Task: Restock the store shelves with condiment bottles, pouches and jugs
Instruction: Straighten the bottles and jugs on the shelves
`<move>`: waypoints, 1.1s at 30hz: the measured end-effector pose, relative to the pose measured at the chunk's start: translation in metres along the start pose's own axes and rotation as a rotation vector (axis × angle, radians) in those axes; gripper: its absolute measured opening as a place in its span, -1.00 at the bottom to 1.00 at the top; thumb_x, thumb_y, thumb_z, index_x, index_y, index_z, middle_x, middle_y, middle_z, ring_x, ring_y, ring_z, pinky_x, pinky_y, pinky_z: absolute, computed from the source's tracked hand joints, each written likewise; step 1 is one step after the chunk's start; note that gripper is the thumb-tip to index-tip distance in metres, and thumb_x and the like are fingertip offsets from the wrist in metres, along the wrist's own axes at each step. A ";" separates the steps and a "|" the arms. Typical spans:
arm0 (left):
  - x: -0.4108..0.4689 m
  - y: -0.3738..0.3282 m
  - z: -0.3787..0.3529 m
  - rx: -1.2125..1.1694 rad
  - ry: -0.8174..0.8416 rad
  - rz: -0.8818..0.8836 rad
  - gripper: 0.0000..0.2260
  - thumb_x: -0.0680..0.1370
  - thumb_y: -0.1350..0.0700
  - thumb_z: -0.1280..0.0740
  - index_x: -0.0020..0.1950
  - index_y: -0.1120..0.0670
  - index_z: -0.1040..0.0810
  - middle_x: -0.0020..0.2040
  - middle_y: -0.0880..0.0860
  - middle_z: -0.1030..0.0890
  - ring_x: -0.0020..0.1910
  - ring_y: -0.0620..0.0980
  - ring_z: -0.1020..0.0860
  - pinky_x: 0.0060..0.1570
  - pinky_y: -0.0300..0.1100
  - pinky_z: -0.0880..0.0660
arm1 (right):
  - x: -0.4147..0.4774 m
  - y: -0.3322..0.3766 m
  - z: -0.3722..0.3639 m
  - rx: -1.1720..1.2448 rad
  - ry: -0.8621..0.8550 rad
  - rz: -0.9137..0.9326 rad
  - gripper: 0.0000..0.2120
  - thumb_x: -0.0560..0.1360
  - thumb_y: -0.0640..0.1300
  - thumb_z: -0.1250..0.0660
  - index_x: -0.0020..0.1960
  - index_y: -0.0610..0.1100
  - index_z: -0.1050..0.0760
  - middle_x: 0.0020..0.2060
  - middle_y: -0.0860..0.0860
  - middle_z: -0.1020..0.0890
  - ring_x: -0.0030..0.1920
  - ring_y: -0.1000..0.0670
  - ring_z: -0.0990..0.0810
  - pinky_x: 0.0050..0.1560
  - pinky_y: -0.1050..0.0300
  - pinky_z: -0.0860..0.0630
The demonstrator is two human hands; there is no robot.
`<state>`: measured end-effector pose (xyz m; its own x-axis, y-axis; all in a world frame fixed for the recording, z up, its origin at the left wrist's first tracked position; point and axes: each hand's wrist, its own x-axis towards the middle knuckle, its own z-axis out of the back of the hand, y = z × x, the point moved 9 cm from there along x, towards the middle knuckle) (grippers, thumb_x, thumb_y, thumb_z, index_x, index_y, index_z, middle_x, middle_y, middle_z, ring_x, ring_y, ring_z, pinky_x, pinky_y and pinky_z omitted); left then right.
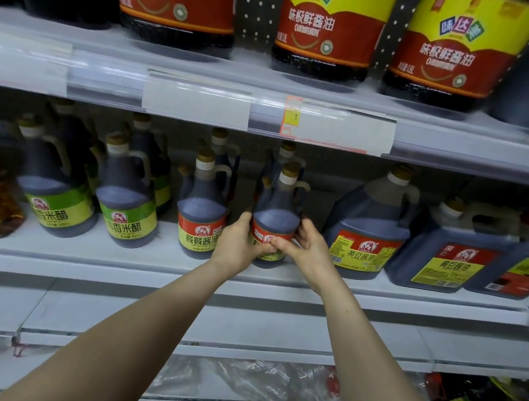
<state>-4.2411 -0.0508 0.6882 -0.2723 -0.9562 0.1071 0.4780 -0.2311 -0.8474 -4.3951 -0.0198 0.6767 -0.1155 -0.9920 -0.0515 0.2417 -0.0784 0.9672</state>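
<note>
Head view. Matching bottle (pixel 202 214) stands left. Left hand (pixel 237 242) and right hand (pixel 308 251) both clasp the red-label soy sauce bottle (pixel 276 215) at the middle shelf (pixel 269 280) front. Suggest keeping it upright, label forward, level with its neighbour. Soybean-sauce jug (pixel 368 230) is close on the right, so side room is tight.

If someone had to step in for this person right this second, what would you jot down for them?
Left hand: grips the red-label soy sauce bottle from its left side.
Right hand: grips the same bottle from the right, with fingers across the label.
Bottle: upright at the front of the middle shelf, between a matching bottle and a larger jug.
Done: this front row looks filled.
Left: probably square the bottle up and let go.
</note>
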 end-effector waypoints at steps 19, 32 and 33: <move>-0.041 0.000 0.007 -0.124 0.011 -0.043 -0.37 0.47 0.20 -0.51 0.49 0.13 -0.37 0.34 0.06 -0.53 0.31 0.04 -0.52 0.25 -0.13 -0.49 | -0.043 -0.004 0.000 -0.043 -0.196 0.013 -0.49 0.57 -0.10 -0.41 0.49 0.00 -0.38 0.23 0.21 -0.52 0.28 0.13 -0.50 0.20 0.22 -0.46; -0.164 0.073 0.074 -0.286 0.040 -0.010 -0.68 0.51 0.28 -0.45 0.27 0.15 -0.58 0.14 0.00 -0.64 0.11 -0.18 -0.60 0.03 -0.49 -0.46 | -0.147 -0.021 -0.105 -0.044 -0.235 0.037 -0.61 0.57 -0.26 -0.40 0.36 -0.04 -0.50 0.27 0.07 -0.58 0.27 0.10 -0.56 0.17 0.36 -0.48; -0.177 0.090 0.079 -0.296 0.033 0.024 -0.68 0.52 0.27 -0.45 0.27 0.16 -0.58 0.14 0.00 -0.64 0.12 -0.15 -0.60 0.03 -0.47 -0.47 | -0.157 -0.029 -0.121 -0.052 -0.214 0.024 -0.62 0.57 -0.27 -0.40 0.34 -0.02 -0.51 0.26 0.07 -0.59 0.26 0.11 -0.57 0.13 0.41 -0.48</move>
<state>-4.0842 0.0839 0.6340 -0.2932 -0.9533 0.0719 0.2217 -0.1410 -0.9649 -4.2672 0.1263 0.6263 -0.3094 -0.9504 0.0308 0.2959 -0.0655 0.9530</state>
